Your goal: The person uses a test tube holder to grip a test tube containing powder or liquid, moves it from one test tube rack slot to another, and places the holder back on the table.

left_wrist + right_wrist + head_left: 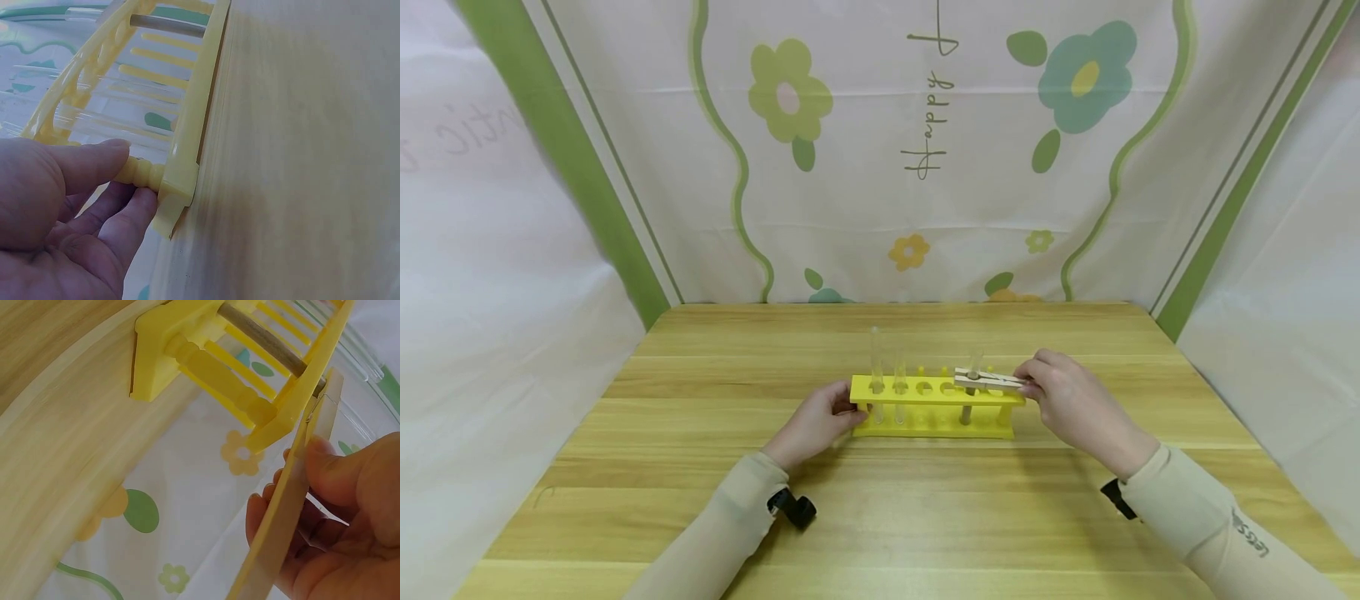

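Observation:
A yellow test tube rack (934,432) stands upright on the wooden table. My left hand (812,423) holds its left end; in the left wrist view thumb and fingers pinch the turned end post (147,174). Two clear test tubes, a taller one (876,350) and a shorter one (900,367), stand at the left of the rack. Toward its right is a test tube with grey-brown contents (966,412). A wooden test tube clamp (996,382) lies across that tube just above the top plate. My right hand (1078,408) grips the clamp by its handle (275,531).
The wooden table (880,525) reaches back to a white curtain (850,192) printed with flowers and green lines. More white cloth hangs at both sides. A black strap (792,508) with a device is on the left wrist, another (1120,500) on the right.

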Available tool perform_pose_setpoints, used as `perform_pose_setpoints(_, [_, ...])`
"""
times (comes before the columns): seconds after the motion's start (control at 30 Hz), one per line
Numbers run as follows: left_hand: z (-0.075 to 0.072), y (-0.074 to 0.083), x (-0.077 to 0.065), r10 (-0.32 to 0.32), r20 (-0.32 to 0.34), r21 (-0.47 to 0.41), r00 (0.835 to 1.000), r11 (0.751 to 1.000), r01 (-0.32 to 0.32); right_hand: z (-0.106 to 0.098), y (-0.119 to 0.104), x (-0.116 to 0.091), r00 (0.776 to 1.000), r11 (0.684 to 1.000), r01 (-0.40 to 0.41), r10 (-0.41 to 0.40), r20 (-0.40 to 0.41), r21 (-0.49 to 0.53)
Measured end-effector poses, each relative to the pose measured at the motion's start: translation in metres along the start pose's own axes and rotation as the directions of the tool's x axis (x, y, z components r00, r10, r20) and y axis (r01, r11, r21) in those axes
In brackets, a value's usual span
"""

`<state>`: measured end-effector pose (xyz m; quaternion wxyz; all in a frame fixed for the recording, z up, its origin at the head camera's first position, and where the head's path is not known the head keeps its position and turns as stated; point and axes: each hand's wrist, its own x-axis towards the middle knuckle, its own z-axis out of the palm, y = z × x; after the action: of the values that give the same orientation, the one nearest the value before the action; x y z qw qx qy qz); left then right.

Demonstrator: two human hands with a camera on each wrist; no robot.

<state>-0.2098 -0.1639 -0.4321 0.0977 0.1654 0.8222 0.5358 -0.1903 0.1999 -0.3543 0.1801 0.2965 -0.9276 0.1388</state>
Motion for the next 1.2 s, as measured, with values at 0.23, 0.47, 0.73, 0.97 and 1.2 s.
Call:
perform_pose_setpoints(0.23, [0.0, -0.001, 0.0, -0.002, -0.002, -0.004, 1.0, 1.0, 0.002, 0.002, 0.001, 0.001, 0.999, 1.0, 0.008, -0.007, -0.044, 0.03])
perform_pose_setpoints(0.47, [0.0, 0.0, 0.0, -0.006, -0.004, -0.004, 1.0, 1.0, 0.006, 0.001, 0.002, 0.003, 0.997, 0.999, 0.018, -0.015, -0.077, 0.033])
perform_pose_setpoints(0.73, [0.0, 0.0, 0.0, -0.007, -0.004, -0.003, 1.0, 1.0, 0.007, -0.009, -0.003, 0.007, 0.995, 0.999, 0.03, -0.027, -0.096, 0.031])
perform_pose_setpoints(0.97, [0.0, 0.0, -0.001, -0.006, 0.002, -0.009, 1.0, 1.0, 0.006, -0.019, -0.005, 0.012, 0.987, 0.998, 0.065, -0.062, -0.146, 0.018])
perform_pose_setpoints(1.2, [0.0, -0.001, 0.0, 0.001, 0.002, -0.009, 1.0, 1.0, -0.001, -0.032, -0.008, 0.017, 0.985, 0.997, 0.072, -0.068, -0.158, 0.022])
